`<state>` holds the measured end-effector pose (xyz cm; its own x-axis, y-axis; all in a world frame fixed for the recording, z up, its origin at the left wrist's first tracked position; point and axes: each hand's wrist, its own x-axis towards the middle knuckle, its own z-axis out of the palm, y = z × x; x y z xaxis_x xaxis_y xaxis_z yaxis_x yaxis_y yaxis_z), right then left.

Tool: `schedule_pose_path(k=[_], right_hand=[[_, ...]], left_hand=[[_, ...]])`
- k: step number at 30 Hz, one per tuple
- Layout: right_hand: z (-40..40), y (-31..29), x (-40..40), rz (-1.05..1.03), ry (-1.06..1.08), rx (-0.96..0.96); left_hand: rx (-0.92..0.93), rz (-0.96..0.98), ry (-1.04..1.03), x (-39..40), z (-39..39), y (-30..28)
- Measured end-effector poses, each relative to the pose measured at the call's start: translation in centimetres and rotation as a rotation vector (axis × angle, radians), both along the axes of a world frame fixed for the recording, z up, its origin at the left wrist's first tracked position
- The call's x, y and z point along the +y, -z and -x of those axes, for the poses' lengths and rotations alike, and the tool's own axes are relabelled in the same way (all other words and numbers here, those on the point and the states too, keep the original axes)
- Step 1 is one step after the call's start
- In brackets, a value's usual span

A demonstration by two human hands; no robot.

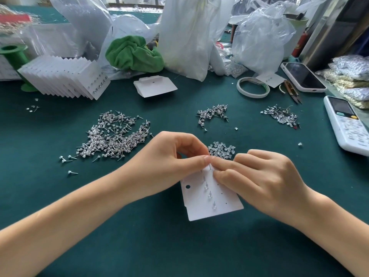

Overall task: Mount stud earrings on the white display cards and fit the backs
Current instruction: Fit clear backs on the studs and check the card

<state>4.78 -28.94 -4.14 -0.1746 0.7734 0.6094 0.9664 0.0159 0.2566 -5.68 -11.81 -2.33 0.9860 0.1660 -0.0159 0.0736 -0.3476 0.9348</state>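
A white display card (211, 198) lay face down on green felt (179, 246), a row of stud posts standing up from its back. The left hand (165, 162) pinched the card's top edge. The right hand (257, 176) pinched something tiny at the topmost post; what, could not be told. Just beyond the card sat clear earring backs (221, 149); beyond-left, a large pile of stud earrings (113, 136).

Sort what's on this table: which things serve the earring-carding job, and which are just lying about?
In use: white card held by left hand and right hand; stud piles; clear backs; finished card stack.

Idle: green cloth; tape roll; phone; remote; snips.
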Motion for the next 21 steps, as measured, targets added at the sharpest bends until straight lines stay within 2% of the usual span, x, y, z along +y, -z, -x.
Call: schedule_pose_path(k=[21], right_hand=[[0.01, 0.30, 0.00, 0.005, 0.008, 0.021]], left_hand=[[0.035, -0.063, 0.065, 0.40, -0.03, -0.01]])
